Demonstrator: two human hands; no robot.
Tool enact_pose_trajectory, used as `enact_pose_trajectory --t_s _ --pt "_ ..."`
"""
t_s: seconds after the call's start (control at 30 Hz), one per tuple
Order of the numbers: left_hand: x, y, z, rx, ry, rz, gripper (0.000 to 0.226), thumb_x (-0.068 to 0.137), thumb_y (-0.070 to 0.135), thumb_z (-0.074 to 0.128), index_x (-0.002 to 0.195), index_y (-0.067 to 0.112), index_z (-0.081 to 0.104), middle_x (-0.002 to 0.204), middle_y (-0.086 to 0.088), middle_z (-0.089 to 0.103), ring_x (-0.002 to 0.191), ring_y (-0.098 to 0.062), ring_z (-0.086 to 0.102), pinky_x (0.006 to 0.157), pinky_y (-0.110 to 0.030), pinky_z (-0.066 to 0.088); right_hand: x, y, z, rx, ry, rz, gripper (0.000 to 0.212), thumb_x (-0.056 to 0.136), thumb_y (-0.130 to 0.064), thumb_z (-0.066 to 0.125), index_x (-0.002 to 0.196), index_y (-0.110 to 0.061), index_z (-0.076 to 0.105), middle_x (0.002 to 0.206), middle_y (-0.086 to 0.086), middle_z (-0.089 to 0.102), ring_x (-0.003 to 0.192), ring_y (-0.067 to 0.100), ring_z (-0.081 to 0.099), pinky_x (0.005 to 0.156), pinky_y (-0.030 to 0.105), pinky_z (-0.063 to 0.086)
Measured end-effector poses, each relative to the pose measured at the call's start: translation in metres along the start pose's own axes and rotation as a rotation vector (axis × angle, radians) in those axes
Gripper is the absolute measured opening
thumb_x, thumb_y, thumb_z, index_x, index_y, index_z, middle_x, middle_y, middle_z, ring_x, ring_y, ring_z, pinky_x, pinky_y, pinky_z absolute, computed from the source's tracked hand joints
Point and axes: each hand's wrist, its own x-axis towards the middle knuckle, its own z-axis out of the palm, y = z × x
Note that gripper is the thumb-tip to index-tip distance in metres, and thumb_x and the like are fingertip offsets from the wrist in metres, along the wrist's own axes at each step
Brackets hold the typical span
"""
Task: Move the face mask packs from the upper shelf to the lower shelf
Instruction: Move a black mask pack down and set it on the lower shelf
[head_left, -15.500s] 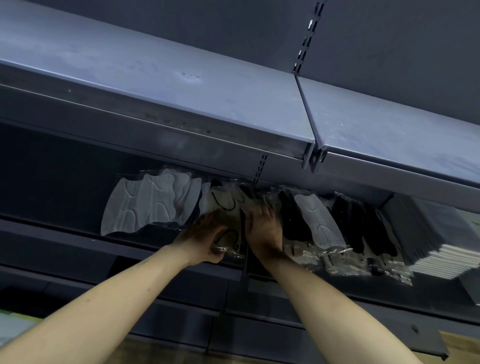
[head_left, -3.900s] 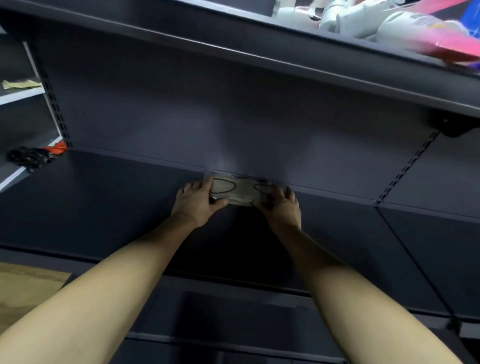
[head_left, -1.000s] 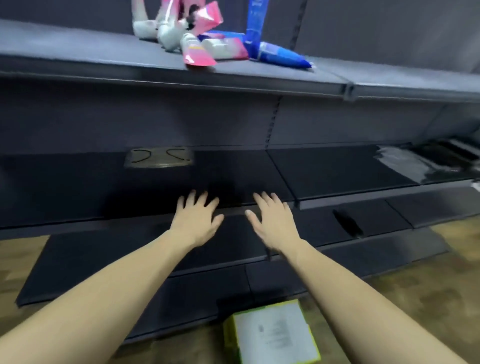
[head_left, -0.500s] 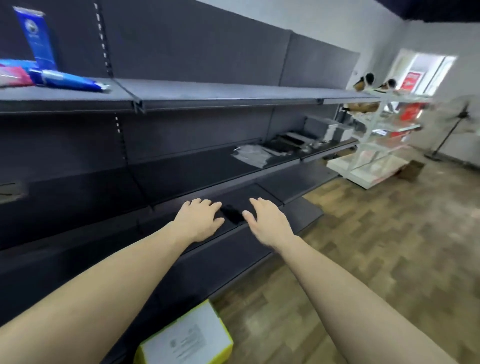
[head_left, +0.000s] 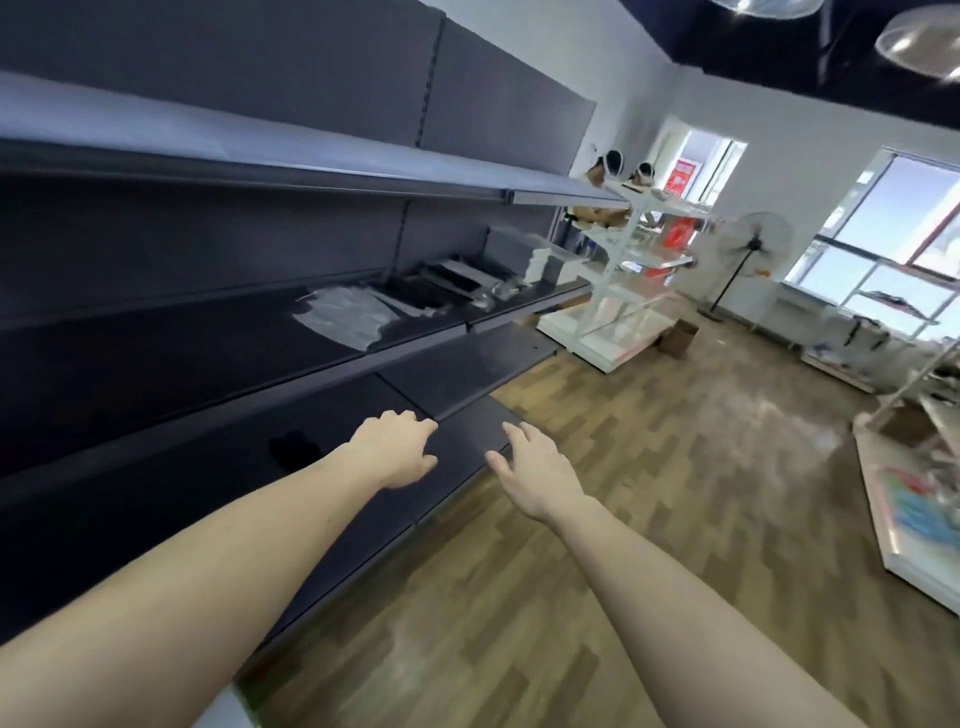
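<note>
Reaching empty, left hand (head_left: 397, 451) and right hand (head_left: 537, 470) clear shelf edge (head_left: 457, 412).

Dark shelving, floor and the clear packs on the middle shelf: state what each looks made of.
Dark shelving: looks like painted sheet metal, matt charcoal; thin folded front edges and slotted uprights suggest it.
Floor: wood-look planks in staggered brown strips with a slight sheen; laminate, vinyl or real wood cannot be told.
Packs: seemingly thin clear plastic film, glossy and crinkled, though blurred.
</note>
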Motion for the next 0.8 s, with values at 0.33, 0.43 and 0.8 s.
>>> enact_pose_trajectory --t_s 0.33,0.43,0.8 --pt "0.17 0.013 -0.02 0.038 -0.021 -0.051 0.051 0.098 0.042 0.046 0.145 0.023 0.039 0.141 -0.007 0.047 0.127 -0.029 0.046 0.098 -0.041 0.043 0.15 0.066 -0.001 -0.007 -0.015 -0.11 0.062 0.104 -0.048 0.037 0.157 -0.019 0.025 0.163 0.007 0.024 0.15 0.025 0.021 0.118 0.044 0.028" --pt "0.221 0.01 -0.023 0.034 -0.02 -0.086 0.055 0.098 0.041 0.046 0.149 0.024 0.035 0.143 -0.007 0.045 0.128 -0.029 0.045 0.099 -0.042 0.043 0.208 0.087 0.003 0.006 -0.021 -0.149 0.062 0.104 -0.048 0.038 0.157 -0.019 0.024 0.163 0.007 0.024 0.15 0.026 0.021 0.119 0.044 0.027" --pt "0.356 -0.007 -0.02 -0.015 -0.052 -0.317 0.057 0.1 0.039 0.045 0.154 0.028 0.029 0.151 -0.008 0.037 0.134 -0.031 0.038 0.104 -0.044 0.043 0.408 0.157 0.002 -0.008 -0.096 -0.344 0.064 0.104 -0.047 0.038 0.158 -0.017 0.021 0.164 0.007 0.02 0.15 0.027 0.02 0.116 0.044 0.03"
